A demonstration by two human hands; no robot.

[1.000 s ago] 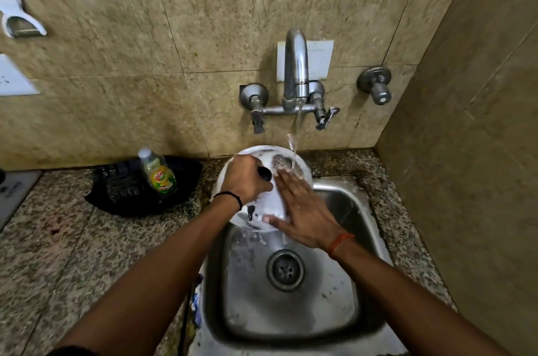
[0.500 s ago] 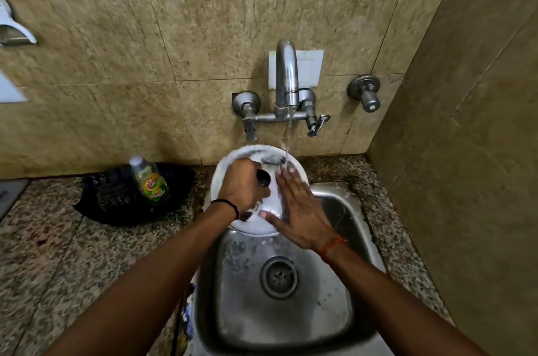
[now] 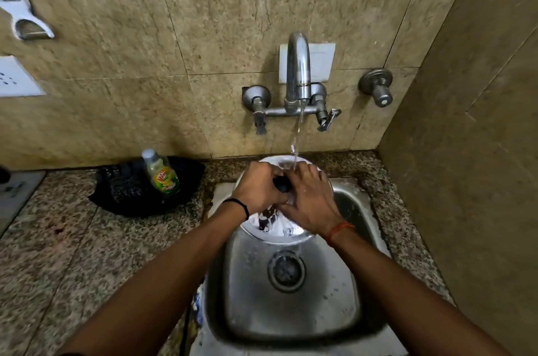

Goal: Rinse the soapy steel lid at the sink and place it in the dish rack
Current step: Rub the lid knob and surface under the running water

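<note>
The round steel lid (image 3: 275, 232), foamy and wet, is held tilted over the back of the steel sink (image 3: 291, 320) under the running tap (image 3: 297, 70). My left hand (image 3: 257, 188) grips the lid's black knob (image 3: 282, 185). My right hand (image 3: 311, 198) lies flat on the lid's face beside the knob, fingers spread, with the water stream hitting just above its fingertips. Most of the lid's upper half is hidden by both hands. No dish rack is in view.
A dish soap bottle (image 3: 161, 173) stands on a black cloth (image 3: 125, 195) on the granite counter (image 3: 72, 253) left of the sink. A side wall (image 3: 465, 152) closes the right. A second valve (image 3: 377, 88) sticks out of the back wall.
My right hand has slid left and upward across the lid, now touching the left hand at the knob. The lid stays under the stream.
</note>
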